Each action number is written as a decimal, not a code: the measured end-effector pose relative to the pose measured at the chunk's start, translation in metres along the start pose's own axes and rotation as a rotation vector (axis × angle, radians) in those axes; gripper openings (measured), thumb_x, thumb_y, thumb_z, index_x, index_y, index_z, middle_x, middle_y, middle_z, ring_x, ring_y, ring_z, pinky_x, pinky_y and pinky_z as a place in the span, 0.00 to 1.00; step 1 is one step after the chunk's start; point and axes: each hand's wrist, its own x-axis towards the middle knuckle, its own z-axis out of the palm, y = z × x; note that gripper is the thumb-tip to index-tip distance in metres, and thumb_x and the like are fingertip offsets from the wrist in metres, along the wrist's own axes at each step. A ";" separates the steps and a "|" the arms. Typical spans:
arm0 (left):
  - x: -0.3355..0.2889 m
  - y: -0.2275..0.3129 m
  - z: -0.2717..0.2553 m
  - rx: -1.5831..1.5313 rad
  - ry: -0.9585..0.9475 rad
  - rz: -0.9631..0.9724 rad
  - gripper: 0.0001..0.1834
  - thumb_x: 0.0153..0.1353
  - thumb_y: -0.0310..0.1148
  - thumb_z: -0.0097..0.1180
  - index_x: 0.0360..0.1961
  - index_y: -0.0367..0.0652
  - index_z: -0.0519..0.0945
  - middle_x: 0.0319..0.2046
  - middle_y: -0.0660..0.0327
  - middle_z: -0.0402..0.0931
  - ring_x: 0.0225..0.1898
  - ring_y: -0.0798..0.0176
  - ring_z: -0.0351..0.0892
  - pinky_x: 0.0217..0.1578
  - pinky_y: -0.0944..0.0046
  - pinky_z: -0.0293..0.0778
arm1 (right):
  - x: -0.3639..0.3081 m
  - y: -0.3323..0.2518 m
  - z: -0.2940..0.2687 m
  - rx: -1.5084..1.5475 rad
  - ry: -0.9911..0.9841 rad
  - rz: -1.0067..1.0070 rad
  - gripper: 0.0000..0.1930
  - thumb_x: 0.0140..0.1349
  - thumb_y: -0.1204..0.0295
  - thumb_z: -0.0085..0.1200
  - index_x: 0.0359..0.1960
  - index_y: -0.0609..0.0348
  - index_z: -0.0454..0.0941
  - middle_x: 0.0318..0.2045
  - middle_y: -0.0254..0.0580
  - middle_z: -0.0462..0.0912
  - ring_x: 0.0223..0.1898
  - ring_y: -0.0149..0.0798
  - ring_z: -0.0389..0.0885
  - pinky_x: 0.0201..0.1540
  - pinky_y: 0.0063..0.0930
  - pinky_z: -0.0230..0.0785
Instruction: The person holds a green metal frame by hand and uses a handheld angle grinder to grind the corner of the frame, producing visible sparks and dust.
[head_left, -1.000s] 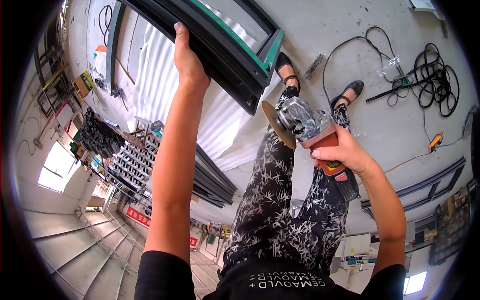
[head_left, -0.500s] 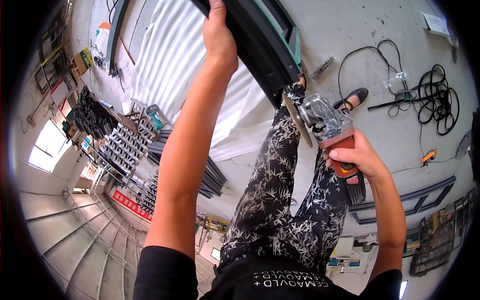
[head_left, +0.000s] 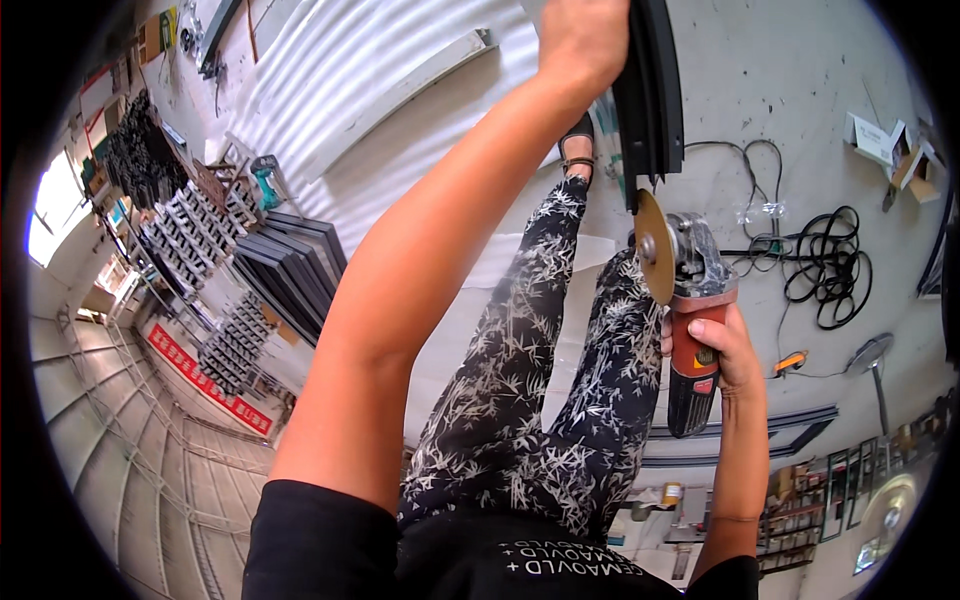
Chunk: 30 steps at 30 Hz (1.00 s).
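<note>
My left hand point(head_left: 585, 42) is closed on a dark grey metal frame point(head_left: 652, 95) near the top edge of the view, where part of the hand is cut off. The frame's lower end hangs beside my knee. In my right hand point(head_left: 728, 345) I grip the red body of an angle grinder point(head_left: 692, 345) with a dusty grey head. Its tan disc point(head_left: 655, 248) stands right at the frame's lower end; I cannot tell whether they touch. My fingers wrap the grinder's handle, its rear end pointing toward me.
White corrugated sheeting point(head_left: 310, 75) covers the floor at left, with a pale bar point(head_left: 405, 95) on it. Dark profiles point(head_left: 285, 265) are stacked at left. A coiled black cable point(head_left: 835, 265) lies at right, near an orange tool point(head_left: 790, 362). A flat frame point(head_left: 750, 440) lies behind.
The metal frame has swung to the right and hangs more upright, my left hand moving with it. The grinder has shifted right and slightly down, its disc still at the frame's end.
</note>
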 end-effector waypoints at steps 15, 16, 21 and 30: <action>0.007 0.012 0.012 0.077 0.094 -0.075 0.42 0.65 0.61 0.44 0.48 0.20 0.70 0.46 0.26 0.74 0.54 0.31 0.73 0.57 0.48 0.67 | -0.012 -0.006 0.000 -0.017 0.125 -0.050 0.28 0.48 0.59 0.60 0.46 0.68 0.71 0.30 0.51 0.78 0.28 0.42 0.79 0.33 0.34 0.75; 0.007 0.010 0.013 0.072 0.089 -0.081 0.42 0.65 0.61 0.44 0.49 0.19 0.70 0.46 0.26 0.73 0.54 0.31 0.73 0.57 0.48 0.67 | -0.011 -0.006 0.000 -0.019 0.127 -0.051 0.28 0.48 0.59 0.60 0.46 0.68 0.71 0.30 0.51 0.78 0.28 0.42 0.79 0.33 0.34 0.75; 0.012 0.006 0.014 0.068 0.109 -0.065 0.43 0.64 0.62 0.44 0.49 0.19 0.70 0.46 0.26 0.73 0.55 0.31 0.72 0.57 0.48 0.66 | -0.007 -0.009 0.000 -0.031 0.116 -0.062 0.27 0.49 0.60 0.60 0.46 0.68 0.71 0.30 0.51 0.78 0.28 0.42 0.79 0.33 0.33 0.75; 0.012 0.004 0.011 0.082 0.103 -0.066 0.44 0.64 0.63 0.43 0.48 0.20 0.70 0.46 0.27 0.74 0.55 0.32 0.73 0.57 0.48 0.66 | -0.005 -0.010 0.000 -0.003 0.093 -0.056 0.27 0.49 0.62 0.61 0.47 0.69 0.72 0.31 0.50 0.80 0.29 0.41 0.82 0.34 0.32 0.77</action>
